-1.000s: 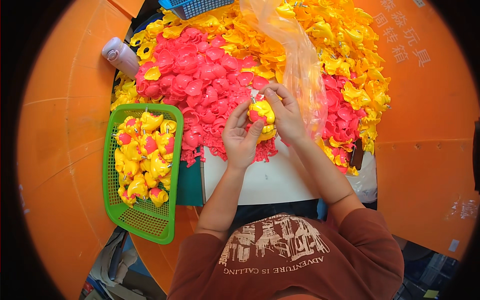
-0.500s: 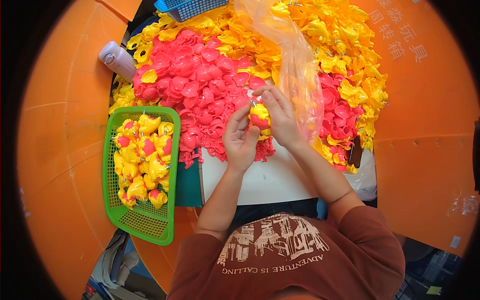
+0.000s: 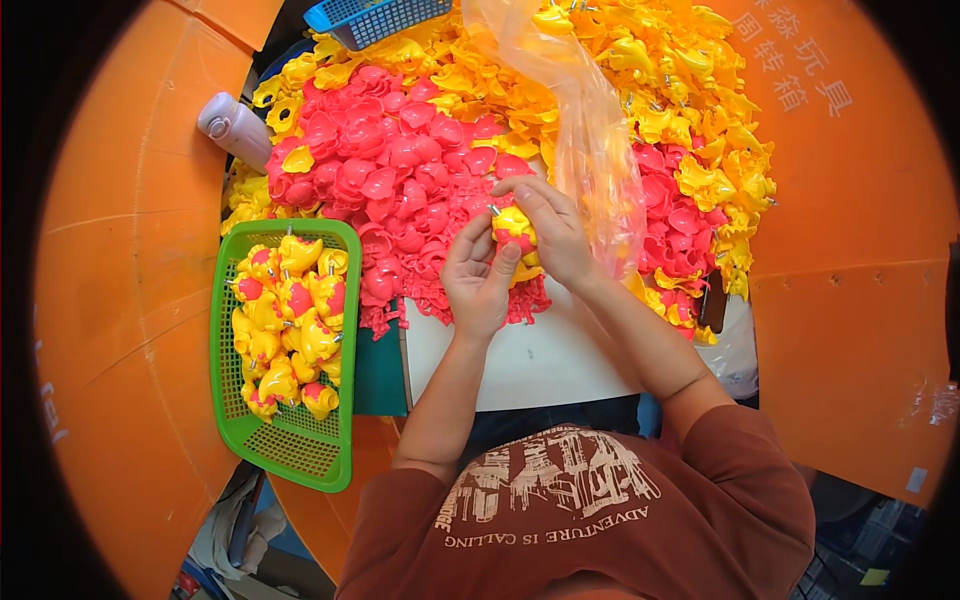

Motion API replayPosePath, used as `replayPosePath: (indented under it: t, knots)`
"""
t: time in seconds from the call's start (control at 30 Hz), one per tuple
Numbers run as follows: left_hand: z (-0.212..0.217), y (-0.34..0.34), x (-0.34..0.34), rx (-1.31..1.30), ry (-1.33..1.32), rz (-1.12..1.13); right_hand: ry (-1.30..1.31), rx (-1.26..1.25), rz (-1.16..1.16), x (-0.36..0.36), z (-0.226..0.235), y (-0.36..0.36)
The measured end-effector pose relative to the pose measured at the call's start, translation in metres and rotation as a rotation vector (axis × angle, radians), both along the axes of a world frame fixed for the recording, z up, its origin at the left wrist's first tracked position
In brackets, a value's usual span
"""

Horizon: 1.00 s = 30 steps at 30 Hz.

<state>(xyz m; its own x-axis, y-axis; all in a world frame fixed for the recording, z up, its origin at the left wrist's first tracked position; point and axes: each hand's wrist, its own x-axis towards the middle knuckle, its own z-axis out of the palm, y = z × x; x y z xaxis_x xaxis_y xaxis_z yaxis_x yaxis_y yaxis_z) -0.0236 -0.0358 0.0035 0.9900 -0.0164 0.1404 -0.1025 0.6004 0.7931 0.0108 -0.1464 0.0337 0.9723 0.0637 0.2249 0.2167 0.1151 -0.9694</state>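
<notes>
Between my two hands, above the white board, is a small yellow and pink plastic toy figure (image 3: 515, 228) with a silver metal pin sticking out at its upper left. My left hand (image 3: 478, 278) grips it from the left, thumb pressed on its lower part. From the right, my right hand (image 3: 555, 228) holds it with thumb and fingers closed round its top and side. Just beyond both hands lies a heap of pink plastic shells (image 3: 400, 150). My fingers hide part of the toy.
At left stands a green basket (image 3: 345, 400) with several assembled yellow and pink toys (image 3: 298, 300). Yellow shells (image 3: 690, 100) are piled at the back and right, under a clear plastic bag (image 3: 590, 130). A lilac bottle (image 3: 235, 130) and a blue basket (image 3: 385, 22) sit at back left.
The toy has turned slightly in my hands, its metal pin now pointing more to the upper left. Both hands keep hold of it in nearly the same place.
</notes>
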Motion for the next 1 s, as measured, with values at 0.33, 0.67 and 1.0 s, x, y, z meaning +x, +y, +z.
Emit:
replayPosePath:
  t: [0.33, 0.67, 1.0]
  knots:
    - [0.002, 0.002, -0.005, 0.134, -0.013, 0.089, 0.083, 0.123, -0.285, -0.017, -0.010, 0.027]
    - [0.006, -0.009, -0.017, 0.311, -0.172, 0.204, -0.107, -0.047, -0.380, -0.038, 0.002, 0.039]
    - [0.012, 0.006, -0.058, 0.296, -0.061, 0.147, -0.066, -0.141, -0.159, -0.062, -0.026, 0.028]
